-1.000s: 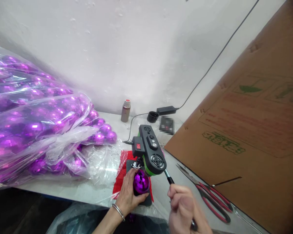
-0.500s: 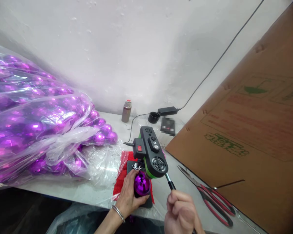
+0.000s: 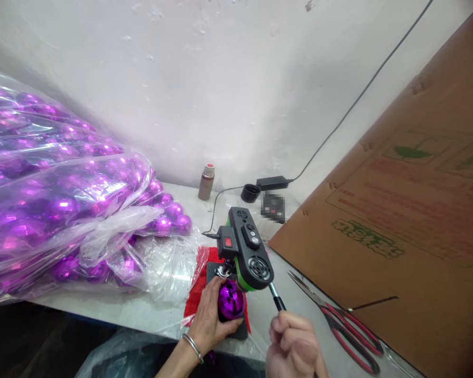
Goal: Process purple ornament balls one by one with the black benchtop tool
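My left hand (image 3: pixel 211 315), with a bangle on its wrist, is closed round a shiny purple ball (image 3: pixel 231 299), fingers behind it and thumb in front. The ball sits under the near end of a black and green machine (image 3: pixel 250 249) with a red switch, two round vents and a stand. A metal lever (image 3: pixel 276 297) with a black grip sticks out from the machine towards me. My right hand (image 3: pixel 295 341) is wrapped round that grip. Beneath the stand's dark base (image 3: pixel 241 331) lies a red cloth (image 3: pixel 197 294). The machine's head hides where it meets the ball.
Large clear bags of purple balls (image 3: pixel 63 205) fill the left side. Red-handled scissors (image 3: pixel 345 325) lie on the right by a big cardboard box (image 3: pixel 394 210). Behind the machine stand a flask (image 3: pixel 206 182), a black cup (image 3: pixel 250 193) and a power adapter (image 3: pixel 274 182) with its cable.
The whole view has shifted slightly, so everything appears a little lower and to the right. Both hands keep their grips, and the ball stays at the machine.
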Motion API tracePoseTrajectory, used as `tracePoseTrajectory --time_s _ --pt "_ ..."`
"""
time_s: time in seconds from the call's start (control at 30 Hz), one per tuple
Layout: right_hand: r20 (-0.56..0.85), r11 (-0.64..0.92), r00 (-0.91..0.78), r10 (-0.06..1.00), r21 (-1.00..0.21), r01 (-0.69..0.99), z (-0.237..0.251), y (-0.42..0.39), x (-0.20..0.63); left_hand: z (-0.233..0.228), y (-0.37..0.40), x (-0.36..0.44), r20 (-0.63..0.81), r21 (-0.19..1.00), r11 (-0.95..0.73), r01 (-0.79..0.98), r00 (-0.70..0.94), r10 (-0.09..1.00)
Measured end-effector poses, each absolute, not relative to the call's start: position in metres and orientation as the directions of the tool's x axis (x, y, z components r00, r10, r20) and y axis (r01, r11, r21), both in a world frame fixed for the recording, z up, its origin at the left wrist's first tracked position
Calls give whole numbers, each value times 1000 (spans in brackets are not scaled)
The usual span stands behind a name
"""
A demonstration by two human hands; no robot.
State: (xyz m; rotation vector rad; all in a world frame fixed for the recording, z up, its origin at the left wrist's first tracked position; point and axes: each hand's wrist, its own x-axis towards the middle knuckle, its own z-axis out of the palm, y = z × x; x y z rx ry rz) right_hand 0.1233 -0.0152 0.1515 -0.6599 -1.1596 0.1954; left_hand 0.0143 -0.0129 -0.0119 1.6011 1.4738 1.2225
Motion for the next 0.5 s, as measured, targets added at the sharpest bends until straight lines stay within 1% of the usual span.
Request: tracePoseTrajectory --time_s 0.5 --pt "773 797 440 457 -576 182 144 -15 122 -9 -12 14 213 894 -178 410 -41 976"
